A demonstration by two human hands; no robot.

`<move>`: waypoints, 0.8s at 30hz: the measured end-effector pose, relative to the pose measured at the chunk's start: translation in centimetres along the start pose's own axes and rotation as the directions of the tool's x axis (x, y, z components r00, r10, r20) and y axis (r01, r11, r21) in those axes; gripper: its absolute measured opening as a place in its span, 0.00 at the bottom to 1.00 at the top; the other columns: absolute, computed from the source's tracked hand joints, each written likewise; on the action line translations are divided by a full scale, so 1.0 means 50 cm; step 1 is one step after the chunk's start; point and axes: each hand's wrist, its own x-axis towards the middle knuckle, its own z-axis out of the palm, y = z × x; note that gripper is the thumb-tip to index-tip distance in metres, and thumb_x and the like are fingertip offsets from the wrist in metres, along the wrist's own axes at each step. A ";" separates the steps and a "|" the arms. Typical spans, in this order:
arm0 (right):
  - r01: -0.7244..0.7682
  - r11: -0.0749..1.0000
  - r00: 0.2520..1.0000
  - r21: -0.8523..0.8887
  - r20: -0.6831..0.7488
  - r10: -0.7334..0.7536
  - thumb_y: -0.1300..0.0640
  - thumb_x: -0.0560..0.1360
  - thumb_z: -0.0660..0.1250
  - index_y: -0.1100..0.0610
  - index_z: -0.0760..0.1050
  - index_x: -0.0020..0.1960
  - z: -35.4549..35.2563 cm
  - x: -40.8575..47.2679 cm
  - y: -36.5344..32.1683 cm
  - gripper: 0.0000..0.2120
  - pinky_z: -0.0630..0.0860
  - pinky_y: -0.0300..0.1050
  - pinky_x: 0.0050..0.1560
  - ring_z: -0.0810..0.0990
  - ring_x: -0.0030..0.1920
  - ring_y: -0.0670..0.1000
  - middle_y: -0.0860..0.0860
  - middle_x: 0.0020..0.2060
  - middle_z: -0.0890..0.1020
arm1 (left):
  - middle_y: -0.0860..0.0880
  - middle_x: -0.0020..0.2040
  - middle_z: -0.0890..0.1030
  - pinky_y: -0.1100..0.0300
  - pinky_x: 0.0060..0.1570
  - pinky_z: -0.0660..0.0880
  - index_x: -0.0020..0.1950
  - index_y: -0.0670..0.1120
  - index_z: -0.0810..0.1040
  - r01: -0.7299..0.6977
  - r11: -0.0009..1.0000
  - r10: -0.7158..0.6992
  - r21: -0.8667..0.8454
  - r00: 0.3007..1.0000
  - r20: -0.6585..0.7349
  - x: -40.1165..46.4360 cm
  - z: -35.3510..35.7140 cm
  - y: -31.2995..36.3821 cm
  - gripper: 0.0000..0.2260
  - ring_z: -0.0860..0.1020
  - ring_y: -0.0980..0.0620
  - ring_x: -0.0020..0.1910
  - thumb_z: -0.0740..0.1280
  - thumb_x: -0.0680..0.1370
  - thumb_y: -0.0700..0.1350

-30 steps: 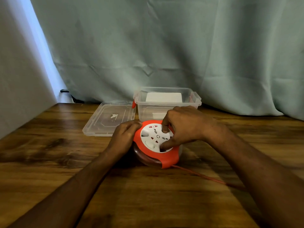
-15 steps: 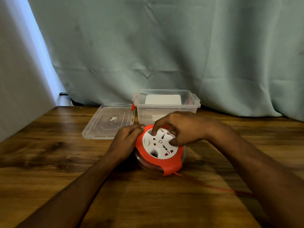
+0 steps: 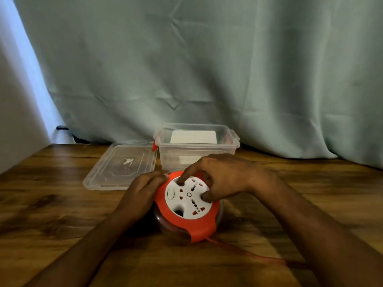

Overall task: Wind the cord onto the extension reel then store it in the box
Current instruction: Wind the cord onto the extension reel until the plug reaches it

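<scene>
Head view: we are winding the cord (image 3: 244, 250) onto the reel (image 3: 187, 206), frame centre.
Left hand (image 3: 143, 187) is gripping the orange rim to steady it; right hand (image 3: 219, 177) fingertips, dug into the white dial, are cranking.

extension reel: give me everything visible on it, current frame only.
The extension reel is a round drum lying flat on the wooden table, in front of the clear box. Its white socket face, with red-lined sockets, an oval switch and finger recesses, sits in an orange plastic frame; the lower drum looks translucent with dark windings inside. The red cord leaves at its near edge, trailing right. The left hand holds the orange rim; the right hand has fingertips in the face recesses.
</scene>
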 end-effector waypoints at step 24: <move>0.037 0.997 0.991 0.071 -0.128 -0.027 0.54 0.72 0.76 0.42 0.82 0.59 0.000 0.010 -0.001 0.16 0.73 0.36 0.34 0.79 0.37 0.34 0.40 0.33 0.81 | 0.50 0.46 0.89 0.49 0.55 0.83 0.50 0.54 0.87 0.044 0.999 -0.043 0.025 0.998 -0.040 -0.005 0.002 0.010 0.15 0.88 0.50 0.46 0.60 0.86 0.46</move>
